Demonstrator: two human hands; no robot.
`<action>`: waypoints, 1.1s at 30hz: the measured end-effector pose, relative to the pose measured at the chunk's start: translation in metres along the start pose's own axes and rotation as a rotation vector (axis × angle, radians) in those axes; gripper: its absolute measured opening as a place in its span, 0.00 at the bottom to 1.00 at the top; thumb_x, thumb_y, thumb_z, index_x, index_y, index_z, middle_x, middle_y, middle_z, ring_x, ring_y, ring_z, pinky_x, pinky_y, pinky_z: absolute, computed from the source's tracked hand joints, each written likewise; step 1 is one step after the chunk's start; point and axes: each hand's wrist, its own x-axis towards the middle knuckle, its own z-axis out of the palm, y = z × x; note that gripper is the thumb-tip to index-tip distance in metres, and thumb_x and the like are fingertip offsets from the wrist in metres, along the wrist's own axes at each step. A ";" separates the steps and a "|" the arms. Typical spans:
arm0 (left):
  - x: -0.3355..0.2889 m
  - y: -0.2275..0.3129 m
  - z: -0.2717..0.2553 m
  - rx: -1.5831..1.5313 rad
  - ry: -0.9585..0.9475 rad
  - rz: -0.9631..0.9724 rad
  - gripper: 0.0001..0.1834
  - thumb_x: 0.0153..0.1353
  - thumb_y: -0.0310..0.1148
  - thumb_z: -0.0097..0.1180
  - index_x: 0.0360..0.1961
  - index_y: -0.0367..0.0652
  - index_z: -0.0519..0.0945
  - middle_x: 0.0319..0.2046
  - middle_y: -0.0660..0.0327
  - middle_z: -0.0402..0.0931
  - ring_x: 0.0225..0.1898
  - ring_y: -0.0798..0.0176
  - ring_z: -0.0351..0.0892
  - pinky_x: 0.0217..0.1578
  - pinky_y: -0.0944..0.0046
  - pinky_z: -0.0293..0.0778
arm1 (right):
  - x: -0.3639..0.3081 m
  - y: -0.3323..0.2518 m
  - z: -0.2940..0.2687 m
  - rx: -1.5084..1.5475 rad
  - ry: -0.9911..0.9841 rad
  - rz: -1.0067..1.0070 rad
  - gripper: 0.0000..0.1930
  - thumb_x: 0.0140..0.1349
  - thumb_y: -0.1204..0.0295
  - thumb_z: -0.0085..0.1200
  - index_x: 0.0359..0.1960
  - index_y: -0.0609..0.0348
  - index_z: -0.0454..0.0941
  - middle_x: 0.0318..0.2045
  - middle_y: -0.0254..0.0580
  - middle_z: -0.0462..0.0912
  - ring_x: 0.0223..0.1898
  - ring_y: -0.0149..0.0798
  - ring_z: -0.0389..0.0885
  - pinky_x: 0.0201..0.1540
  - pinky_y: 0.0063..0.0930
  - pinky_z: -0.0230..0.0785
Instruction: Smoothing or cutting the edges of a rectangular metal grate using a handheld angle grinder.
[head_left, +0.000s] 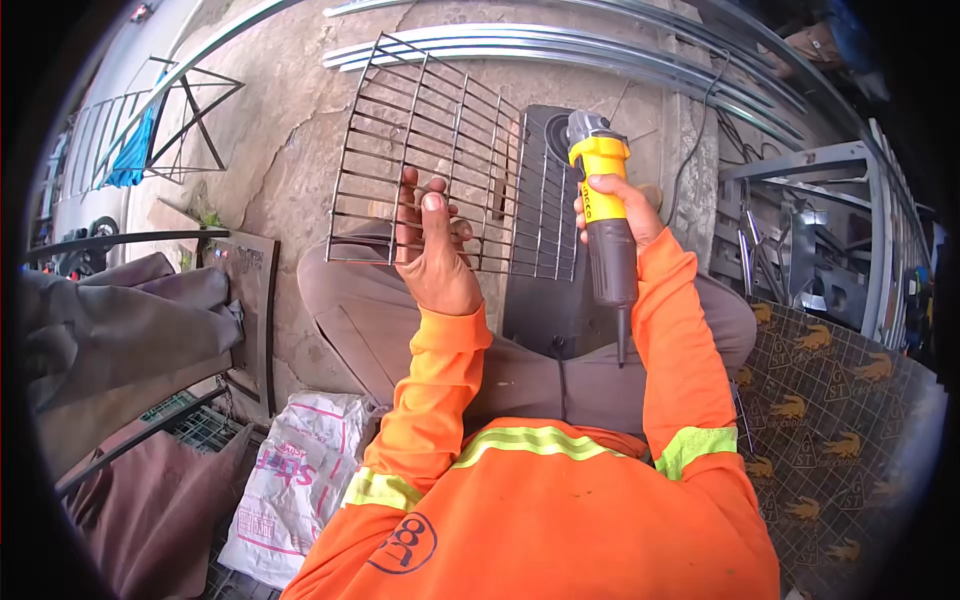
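Two hands are busy over the person's lap. The left hand (432,255) pinches the near edge of a wire grid panel (440,150), thumb on top and fingers behind the bars, and holds it tilted up above the knees. The right hand (618,215) is wrapped tight around the body of a yellow and grey angle grinder (605,215), whose head points away, just beside the right edge of the grid.

I judge the grid to be light but stiff, made of thin welded steel rods; it may spring a little, and cut rod ends can be sharp, so the outer frame bar is the safer place to grip. The grinder looks heavier, with a cable (622,350) hanging down.

Low on the left lies a white plastic sack (295,480) with pink print. On the right is dark sheeting (830,400) with repeated golden animal emblems.
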 end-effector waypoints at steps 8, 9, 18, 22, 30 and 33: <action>-0.011 0.000 0.018 -0.062 0.011 0.014 0.25 0.73 0.35 0.54 0.68 0.40 0.68 0.49 0.64 0.79 0.36 0.79 0.69 0.33 0.75 0.68 | -0.053 0.008 0.030 -0.369 0.151 -0.040 0.19 0.56 0.62 0.65 0.43 0.60 0.76 0.28 0.39 0.80 0.25 0.33 0.81 0.29 0.29 0.76; -0.013 0.000 0.019 -0.074 -0.004 0.004 0.25 0.73 0.35 0.55 0.68 0.40 0.69 0.49 0.65 0.79 0.36 0.79 0.69 0.33 0.76 0.67 | -0.061 0.012 0.032 -0.400 0.138 -0.041 0.18 0.56 0.63 0.65 0.43 0.60 0.76 0.28 0.39 0.79 0.25 0.33 0.81 0.30 0.29 0.77; -0.022 -0.001 0.026 0.024 0.007 0.061 0.25 0.72 0.38 0.56 0.66 0.39 0.72 0.51 0.63 0.81 0.38 0.79 0.71 0.32 0.76 0.65 | -0.146 0.070 0.045 -0.505 0.115 -0.021 0.23 0.56 0.66 0.65 0.51 0.60 0.74 0.36 0.36 0.79 0.30 0.32 0.80 0.35 0.28 0.76; -0.020 -0.001 0.024 0.064 0.006 0.092 0.24 0.72 0.38 0.56 0.65 0.39 0.72 0.51 0.64 0.80 0.40 0.79 0.73 0.32 0.76 0.65 | -0.164 0.100 0.044 -0.497 0.124 -0.055 0.23 0.56 0.71 0.65 0.54 0.60 0.74 0.40 0.35 0.78 0.32 0.31 0.80 0.35 0.28 0.76; -0.036 -0.007 0.023 -0.072 -0.084 0.060 0.26 0.71 0.34 0.58 0.66 0.37 0.68 0.55 0.61 0.75 0.55 0.69 0.74 0.55 0.70 0.70 | -0.142 0.090 0.042 -0.554 0.186 -0.122 0.22 0.57 0.69 0.64 0.52 0.60 0.74 0.37 0.36 0.78 0.30 0.31 0.80 0.33 0.27 0.75; -0.042 -0.010 0.023 -0.077 -0.149 0.034 0.26 0.72 0.33 0.57 0.66 0.36 0.66 0.59 0.60 0.73 0.59 0.68 0.72 0.58 0.68 0.69 | -0.124 0.073 0.042 -0.580 0.207 -0.176 0.21 0.57 0.69 0.64 0.51 0.61 0.75 0.35 0.36 0.79 0.29 0.31 0.80 0.32 0.27 0.75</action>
